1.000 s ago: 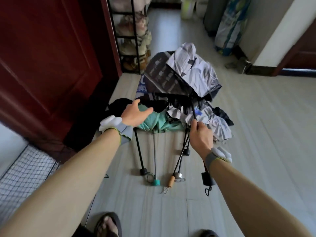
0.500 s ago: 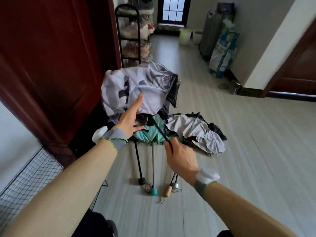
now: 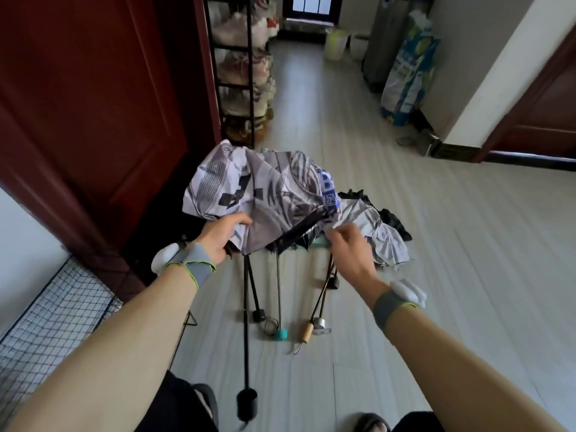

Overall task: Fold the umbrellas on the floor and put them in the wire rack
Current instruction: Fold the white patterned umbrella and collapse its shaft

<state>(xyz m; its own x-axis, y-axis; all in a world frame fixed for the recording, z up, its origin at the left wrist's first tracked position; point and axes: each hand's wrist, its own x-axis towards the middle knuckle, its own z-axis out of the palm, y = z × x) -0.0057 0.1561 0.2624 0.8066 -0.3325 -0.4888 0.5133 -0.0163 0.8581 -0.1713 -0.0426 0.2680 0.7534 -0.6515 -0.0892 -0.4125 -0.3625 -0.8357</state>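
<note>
Currently the grey patterned umbrella (image 3: pixel 265 194) is held above the floor (image 3: pixel 452 260), with its canopy half collapsed and bunched between both hands. The left hand (image 3: pixel 223 236) grips the near left edge of the canopy, fingers curled under the fabric and thumb on top. The right hand (image 3: pixel 350 249) pinches the near right edge of the canopy; its fingertips are blurred, so nothing finer than a closed pinch on the cloth can be resolved. The black shaft (image 3: pixel 246 322) of this umbrella runs straight down from under the canopy toward the camera and ends in a black cylindrical handle (image 3: pixel 247 403).

Below and to the right of the held umbrella, the remaining umbrellas (image 3: pixel 385 241) lie in a pile on the floor, canopies crumpled and shafts extended toward the camera. Their grips lie just right of the held umbrella's shaft, in this order:

1. a small black grip (image 3: pixel 258 314);
2. a teal grip (image 3: pixel 282 334);
3. a wooden grip (image 3: pixel 308 330);
4. a silver grip (image 3: pixel 319 322).

Left of the held umbrella and nearer the camera, the wire rack (image 3: pixel 53 313) shows its black mesh, well apart from the canopy. Left of the umbrella and further back stands a dark red door (image 3: pixel 93 104). Directly behind the umbrella, a black shoe rack (image 3: pixel 243 73) holds several pairs of shoes. Each wrist carries a grey wristband (image 3: pixel 199 266) with a white module.
</note>
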